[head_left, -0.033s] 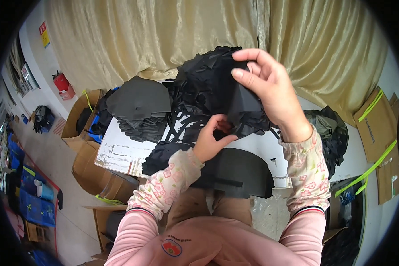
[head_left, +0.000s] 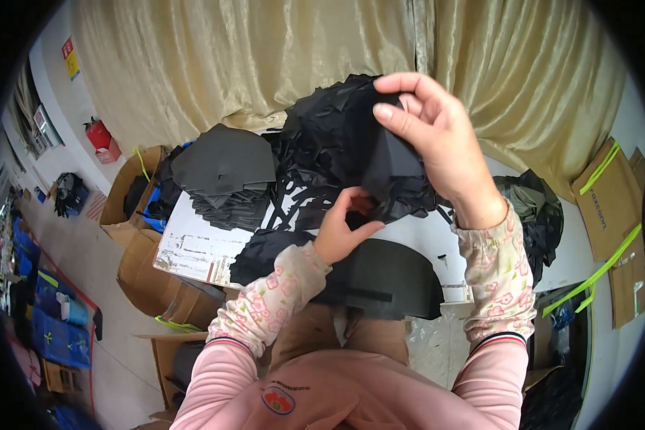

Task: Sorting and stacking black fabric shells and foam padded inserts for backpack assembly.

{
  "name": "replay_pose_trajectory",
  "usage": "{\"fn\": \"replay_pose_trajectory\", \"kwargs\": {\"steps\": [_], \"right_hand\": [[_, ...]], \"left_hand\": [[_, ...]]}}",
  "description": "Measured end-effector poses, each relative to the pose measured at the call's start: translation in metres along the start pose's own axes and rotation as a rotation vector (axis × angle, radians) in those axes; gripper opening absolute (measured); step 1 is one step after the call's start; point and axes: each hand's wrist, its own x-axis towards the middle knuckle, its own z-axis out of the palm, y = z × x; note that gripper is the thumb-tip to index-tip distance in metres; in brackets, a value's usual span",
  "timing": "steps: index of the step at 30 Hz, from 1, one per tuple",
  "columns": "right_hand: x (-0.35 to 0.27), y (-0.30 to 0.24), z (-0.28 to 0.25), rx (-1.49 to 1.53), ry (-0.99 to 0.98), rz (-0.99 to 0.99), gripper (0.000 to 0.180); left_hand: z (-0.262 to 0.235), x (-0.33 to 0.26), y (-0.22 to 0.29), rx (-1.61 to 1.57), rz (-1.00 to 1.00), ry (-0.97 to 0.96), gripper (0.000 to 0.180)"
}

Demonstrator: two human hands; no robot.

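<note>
My right hand [head_left: 437, 136] is raised over the table, thumb and fingers closed on the upper edge of a thin black fabric piece [head_left: 396, 165]. Lower down, my left hand [head_left: 345, 226] curls its thumb and fingers at the near left corner of the same piece; part of that grip is hidden. Behind it rises a large heap of black fabric pieces [head_left: 322, 122]. To the left lies a neat stack of dark grey panels [head_left: 223, 161]. Close to my body, a rounded dark panel [head_left: 394, 276] with a straight black strip overhangs the table's near edge.
The white worn table [head_left: 186, 247] stands before gold curtains [head_left: 265, 57]. Open cardboard boxes [head_left: 140, 279] sit at its left. Another dark fabric pile [head_left: 534, 215] lies on the right, near flattened cardboard [head_left: 609, 229] with yellow-green straps. A red extinguisher [head_left: 99, 134] is by the left wall.
My right hand has shifted very slightly up and to the left with the fabric edge. My left hand stays almost in place.
</note>
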Motion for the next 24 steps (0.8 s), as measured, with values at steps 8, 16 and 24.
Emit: {"fn": "replay_pose_trajectory", "kwargs": {"steps": [8, 16, 24], "right_hand": [[0.013, -0.02, 0.024, 0.128, -0.022, -0.148, 0.019], [-0.004, -0.056, -0.059, 0.068, 0.325, -0.076, 0.028], [-0.138, 0.059, -0.188, -0.131, 0.293, 0.465, 0.02]], "left_hand": [[0.025, 0.002, -0.007, 0.083, -0.026, 0.131, 0.05], [-0.053, -0.036, -0.053, 0.344, -0.095, 0.211, 0.018], [-0.181, -0.083, -0.037, 0.692, -0.007, 0.186, 0.013]]}}
